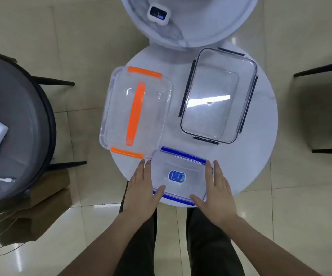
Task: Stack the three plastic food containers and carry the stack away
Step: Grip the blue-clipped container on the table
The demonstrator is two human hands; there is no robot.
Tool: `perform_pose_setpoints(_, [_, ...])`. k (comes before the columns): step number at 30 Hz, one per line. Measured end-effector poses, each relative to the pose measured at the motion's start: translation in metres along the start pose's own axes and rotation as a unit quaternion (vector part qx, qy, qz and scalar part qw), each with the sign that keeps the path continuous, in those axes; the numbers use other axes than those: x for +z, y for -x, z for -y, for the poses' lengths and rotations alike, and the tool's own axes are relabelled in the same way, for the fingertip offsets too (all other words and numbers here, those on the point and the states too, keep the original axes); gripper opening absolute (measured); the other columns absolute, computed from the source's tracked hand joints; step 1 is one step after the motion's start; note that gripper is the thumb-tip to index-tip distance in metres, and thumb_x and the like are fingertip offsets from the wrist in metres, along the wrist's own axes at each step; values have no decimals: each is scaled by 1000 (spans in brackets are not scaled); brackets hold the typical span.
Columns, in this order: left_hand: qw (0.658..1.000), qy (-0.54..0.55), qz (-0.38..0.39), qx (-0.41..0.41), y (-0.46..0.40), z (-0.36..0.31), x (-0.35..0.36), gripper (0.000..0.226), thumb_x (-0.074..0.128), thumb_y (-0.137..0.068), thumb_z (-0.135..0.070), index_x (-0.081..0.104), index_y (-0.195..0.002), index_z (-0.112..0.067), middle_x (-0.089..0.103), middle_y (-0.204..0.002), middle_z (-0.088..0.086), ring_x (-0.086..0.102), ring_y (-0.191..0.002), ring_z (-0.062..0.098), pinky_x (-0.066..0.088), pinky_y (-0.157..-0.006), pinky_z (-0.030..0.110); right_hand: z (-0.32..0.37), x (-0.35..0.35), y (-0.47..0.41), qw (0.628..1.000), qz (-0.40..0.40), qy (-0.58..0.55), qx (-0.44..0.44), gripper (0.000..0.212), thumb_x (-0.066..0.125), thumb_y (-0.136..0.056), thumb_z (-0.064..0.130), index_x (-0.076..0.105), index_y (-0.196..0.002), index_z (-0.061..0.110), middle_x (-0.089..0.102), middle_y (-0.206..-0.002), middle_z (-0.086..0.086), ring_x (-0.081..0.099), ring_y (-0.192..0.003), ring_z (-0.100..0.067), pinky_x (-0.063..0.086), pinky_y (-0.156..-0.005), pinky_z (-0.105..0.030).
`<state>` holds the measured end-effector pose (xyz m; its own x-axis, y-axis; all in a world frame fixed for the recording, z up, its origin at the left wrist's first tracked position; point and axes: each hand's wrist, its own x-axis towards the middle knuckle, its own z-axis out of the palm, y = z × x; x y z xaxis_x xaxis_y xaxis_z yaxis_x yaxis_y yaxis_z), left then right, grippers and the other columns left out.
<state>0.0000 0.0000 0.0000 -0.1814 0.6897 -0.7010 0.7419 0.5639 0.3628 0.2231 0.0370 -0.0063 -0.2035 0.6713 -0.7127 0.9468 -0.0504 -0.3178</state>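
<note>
Left hand [141,188] flat, fingers together pointing to twelve o'clock, thumb angled toward two, right hand [215,190] flat, fingers pointing to twelve, thumb toward ten, both palms down, bare forearms running back to seven and five o'clock

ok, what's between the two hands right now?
The blue-clipped container, in the head view. The left hand and right hand flank its sides, thumbs over its near edge.
</note>
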Motion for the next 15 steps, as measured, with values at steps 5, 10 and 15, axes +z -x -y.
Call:
perform_pose_setpoints(5, [999,42,-26,23,-10,3,8,88,73,-86,-44,25,-155,-18,43,-155,4,50,-137,21,53,-104,48,-4,9,-8,1000,-3,-26,3,112,68,-82,57,-11,-156,29,-8,-168,2,14,-152,-20,24,-120,-41])
perform_pose_setpoints(10, [996,77,-42,26,-15,0,13,91,78,-82,-40,26,-153,-19,44,-152,3,51,-134,20,56,-100,48,-7,15,-13,999,-14,-47,11,114,73,-80,54,-8,-157,29,-9,-167,3,23,-150,-19,36,-114,-40])
perform_pose_setpoints(15, [994,99,-37,-7,-20,-1,16,94,78,-81,-45,24,-153,-20,43,-152,2,51,-134,19,57,-99,45,-3,17,-12,992,-16,-118,28,112,75,-82,42,-6,-158,27,-9,-167,6,28,-146,-14,49,-100,-31])
